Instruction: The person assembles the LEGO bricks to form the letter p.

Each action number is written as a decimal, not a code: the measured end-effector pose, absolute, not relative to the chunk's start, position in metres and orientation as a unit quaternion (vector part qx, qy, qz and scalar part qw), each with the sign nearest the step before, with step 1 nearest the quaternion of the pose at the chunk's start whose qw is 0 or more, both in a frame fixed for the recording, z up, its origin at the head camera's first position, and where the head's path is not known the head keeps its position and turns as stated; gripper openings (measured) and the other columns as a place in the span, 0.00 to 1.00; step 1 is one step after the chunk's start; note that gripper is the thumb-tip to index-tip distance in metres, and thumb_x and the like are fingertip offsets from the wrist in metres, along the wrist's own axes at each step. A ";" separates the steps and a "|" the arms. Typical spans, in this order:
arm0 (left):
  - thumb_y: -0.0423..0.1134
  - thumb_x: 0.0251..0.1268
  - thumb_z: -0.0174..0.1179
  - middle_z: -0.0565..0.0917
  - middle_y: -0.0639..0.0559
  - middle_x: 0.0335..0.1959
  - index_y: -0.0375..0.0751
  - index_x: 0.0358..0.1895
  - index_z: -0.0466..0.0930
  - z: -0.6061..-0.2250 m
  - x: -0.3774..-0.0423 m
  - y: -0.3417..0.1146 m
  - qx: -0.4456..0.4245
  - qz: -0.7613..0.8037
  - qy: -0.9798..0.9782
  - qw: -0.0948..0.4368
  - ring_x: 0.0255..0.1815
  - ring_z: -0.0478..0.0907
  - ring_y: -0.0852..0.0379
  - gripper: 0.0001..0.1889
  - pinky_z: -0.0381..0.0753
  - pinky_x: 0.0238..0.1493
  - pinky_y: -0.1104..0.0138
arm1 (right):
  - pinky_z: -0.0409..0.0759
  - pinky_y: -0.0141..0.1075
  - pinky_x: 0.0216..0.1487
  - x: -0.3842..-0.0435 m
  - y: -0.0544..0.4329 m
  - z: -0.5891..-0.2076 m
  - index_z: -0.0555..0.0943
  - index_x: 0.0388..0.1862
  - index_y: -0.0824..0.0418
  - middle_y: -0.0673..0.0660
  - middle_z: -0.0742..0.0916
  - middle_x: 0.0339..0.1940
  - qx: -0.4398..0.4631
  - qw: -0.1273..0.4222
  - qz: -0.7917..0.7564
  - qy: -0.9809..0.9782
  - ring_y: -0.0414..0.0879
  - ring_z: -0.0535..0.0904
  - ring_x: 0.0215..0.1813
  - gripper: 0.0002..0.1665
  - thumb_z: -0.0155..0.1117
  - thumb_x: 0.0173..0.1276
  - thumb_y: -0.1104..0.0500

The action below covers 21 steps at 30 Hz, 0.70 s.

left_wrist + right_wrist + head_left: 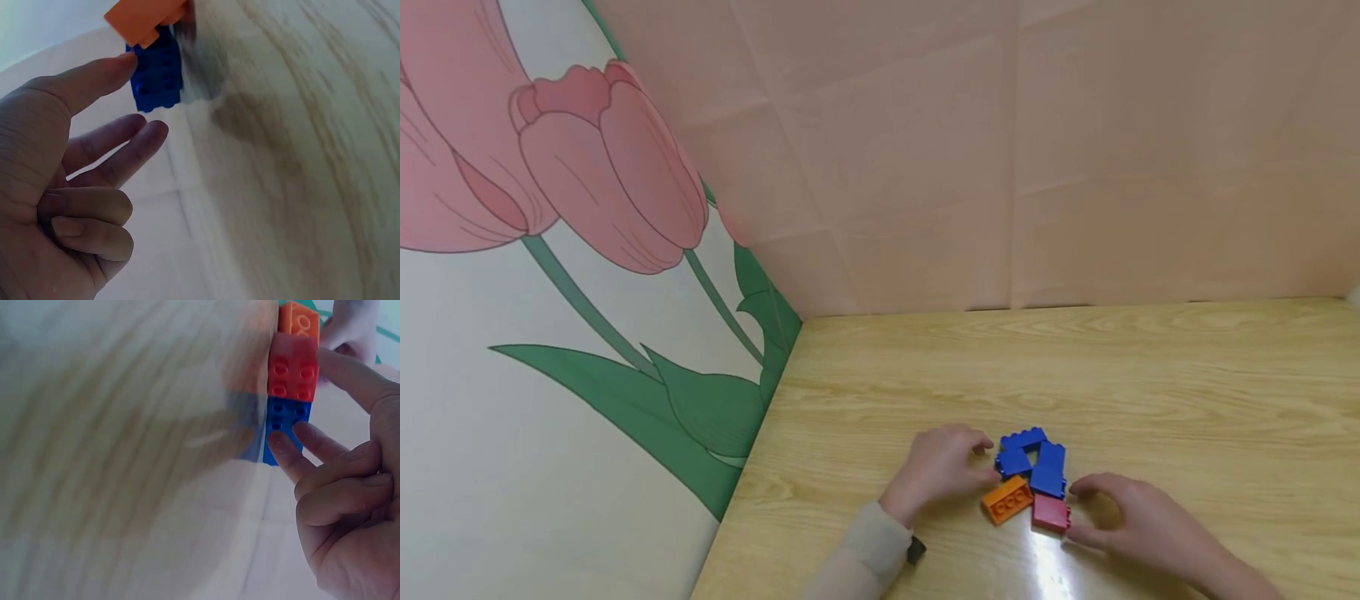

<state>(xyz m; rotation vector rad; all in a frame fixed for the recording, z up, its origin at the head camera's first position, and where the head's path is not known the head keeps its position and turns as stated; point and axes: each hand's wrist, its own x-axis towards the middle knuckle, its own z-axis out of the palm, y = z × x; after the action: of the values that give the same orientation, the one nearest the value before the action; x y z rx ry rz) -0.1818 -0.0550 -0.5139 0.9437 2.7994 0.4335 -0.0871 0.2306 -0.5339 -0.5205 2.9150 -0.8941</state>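
Note:
Toy building bricks lie in a cluster on the table: an orange brick [1007,501] tipped on its side with its hollow underside showing, a red brick [1049,513], and three blue ones. One blue brick [1022,439] is at the back, a second blue brick [1014,462] at the left, a third blue brick [1048,469] at the right above the red. To the left, my left hand [943,462] has its thumb and fingers apart beside the left blue brick. On the other side, my right hand [1138,517] has its thumb by the red brick and fingertips by the right blue brick; contact is unclear.
The wood-grain table [865,375] meets a pink cloth [910,167] hanging at the back. A tulip-printed panel [587,433] borders the left side. Near the left sleeve is a small black object [916,550].

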 end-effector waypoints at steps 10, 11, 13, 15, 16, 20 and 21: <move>0.64 0.62 0.71 0.86 0.71 0.46 0.61 0.55 0.88 -0.519 -0.183 -0.046 0.309 0.145 0.935 0.090 0.41 0.77 0.75 0.21 0.75 0.41 0.73 | 0.81 0.56 0.54 -0.088 0.219 -0.531 0.86 0.48 0.53 0.44 0.88 0.44 -0.123 0.095 -0.301 0.941 0.48 0.84 0.50 0.35 0.80 0.52 0.30; 0.64 0.62 0.71 0.86 0.71 0.46 0.61 0.54 0.88 -0.520 -0.183 -0.045 0.309 0.146 0.935 0.088 0.41 0.77 0.75 0.21 0.75 0.40 0.73 | 0.81 0.56 0.53 -0.089 0.218 -0.531 0.86 0.48 0.53 0.45 0.88 0.44 -0.120 0.099 -0.303 0.940 0.48 0.84 0.49 0.35 0.80 0.52 0.31; 0.65 0.61 0.71 0.86 0.70 0.45 0.60 0.54 0.89 -0.522 -0.183 -0.044 0.313 0.143 0.936 0.080 0.39 0.77 0.75 0.22 0.74 0.39 0.74 | 0.82 0.54 0.51 -0.088 0.217 -0.531 0.87 0.47 0.53 0.44 0.88 0.42 -0.115 0.099 -0.302 0.941 0.46 0.83 0.47 0.34 0.81 0.51 0.32; 0.66 0.60 0.71 0.86 0.70 0.45 0.60 0.53 0.89 -0.523 -0.182 -0.043 0.316 0.135 0.936 0.071 0.37 0.76 0.75 0.23 0.74 0.37 0.75 | 0.82 0.51 0.48 -0.087 0.215 -0.531 0.87 0.46 0.52 0.43 0.87 0.40 -0.114 0.097 -0.302 0.942 0.43 0.82 0.44 0.33 0.81 0.51 0.32; 0.66 0.60 0.70 0.86 0.70 0.44 0.60 0.53 0.89 -0.524 -0.182 -0.042 0.316 0.133 0.937 0.068 0.37 0.75 0.74 0.23 0.73 0.36 0.75 | 0.82 0.49 0.47 -0.086 0.214 -0.531 0.87 0.46 0.52 0.42 0.87 0.39 -0.113 0.096 -0.302 0.942 0.41 0.81 0.43 0.33 0.81 0.50 0.32; 0.67 0.60 0.71 0.85 0.71 0.43 0.61 0.52 0.89 -0.527 -0.181 -0.039 0.309 0.135 0.939 0.066 0.36 0.74 0.74 0.22 0.73 0.35 0.73 | 0.80 0.46 0.44 -0.086 0.212 -0.533 0.87 0.44 0.49 0.40 0.85 0.36 -0.113 0.099 -0.306 0.940 0.39 0.78 0.39 0.30 0.81 0.52 0.32; 0.66 0.60 0.70 0.85 0.71 0.44 0.61 0.52 0.89 -0.527 -0.181 -0.039 0.307 0.137 0.939 0.067 0.36 0.75 0.74 0.22 0.73 0.36 0.72 | 0.80 0.46 0.44 -0.086 0.212 -0.533 0.87 0.44 0.49 0.40 0.84 0.36 -0.113 0.101 -0.305 0.940 0.39 0.77 0.38 0.29 0.80 0.52 0.32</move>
<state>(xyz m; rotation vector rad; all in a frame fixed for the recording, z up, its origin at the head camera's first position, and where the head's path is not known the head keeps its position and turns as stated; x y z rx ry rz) -0.1809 -0.0394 -0.5271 0.9256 2.8320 0.4116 -0.0863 0.2124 -0.5331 -0.3334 2.7782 -0.9025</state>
